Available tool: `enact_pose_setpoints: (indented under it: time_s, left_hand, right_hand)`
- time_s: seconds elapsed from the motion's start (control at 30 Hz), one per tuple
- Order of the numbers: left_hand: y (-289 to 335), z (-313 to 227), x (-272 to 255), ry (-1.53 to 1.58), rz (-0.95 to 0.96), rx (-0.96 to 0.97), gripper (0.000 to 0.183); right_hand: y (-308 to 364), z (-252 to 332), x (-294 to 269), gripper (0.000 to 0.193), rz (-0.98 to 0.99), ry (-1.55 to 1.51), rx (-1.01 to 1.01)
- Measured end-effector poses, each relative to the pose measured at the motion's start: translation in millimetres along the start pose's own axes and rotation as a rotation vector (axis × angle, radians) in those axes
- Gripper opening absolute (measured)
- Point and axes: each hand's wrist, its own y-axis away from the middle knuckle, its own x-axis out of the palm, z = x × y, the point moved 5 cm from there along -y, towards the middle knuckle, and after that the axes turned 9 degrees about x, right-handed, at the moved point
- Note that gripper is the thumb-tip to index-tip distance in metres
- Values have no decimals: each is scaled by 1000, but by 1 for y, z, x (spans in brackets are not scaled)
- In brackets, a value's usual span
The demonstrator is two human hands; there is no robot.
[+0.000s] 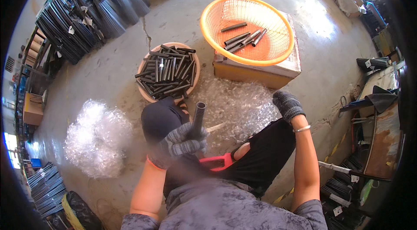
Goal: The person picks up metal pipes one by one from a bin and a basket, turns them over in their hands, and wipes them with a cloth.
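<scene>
Your left hand (184,141) wraps gloved fingers around a dark tube (198,119), roughly upright, probably so its open end faces you. Your right hand (289,105) is by your knee (282,132); I cannot tell its grip. Beyond, a bowl (197,71) gathers similar tubes (167,71); a carton (243,73) raises the orange basket (278,34), likely easing reach.

No words or numbers are legible anywhere in view. White tags (71,30) hang on bundles of dark rods (54,23) at the upper left — any print on them is too small to make out. More pale tags (368,63) (equally unreadable) mark dark bundles (378,62) along the right side.
</scene>
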Motion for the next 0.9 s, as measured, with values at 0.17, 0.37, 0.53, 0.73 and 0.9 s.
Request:
enact_pose_setpoints:
  time_s: [0.17, 0.37, 0.53, 0.73, 0.9]
  left_hand:
    - [-19, 5, 30, 15, 70, -66, 37]
    - [-9, -11, 17, 61, 84, 32, 38]
    - [-14, 4, 18, 105, 105, -6, 40]
    - [-20, -10, 34, -7, 113, -23, 42]
    - [-1, -5, 5, 29, 58, 65, 36]
  right_hand:
    - [76, 137, -15, 52, 501, -827, -279]
    - [3, -14, 35, 20, 175, -908, -50]
    - [31, 39, -6, 54, -25, -340, -192]
    - [73, 119, 1, 43, 343, -720, -554]
    - [3, -15, -6, 19, 20, 236, 195]
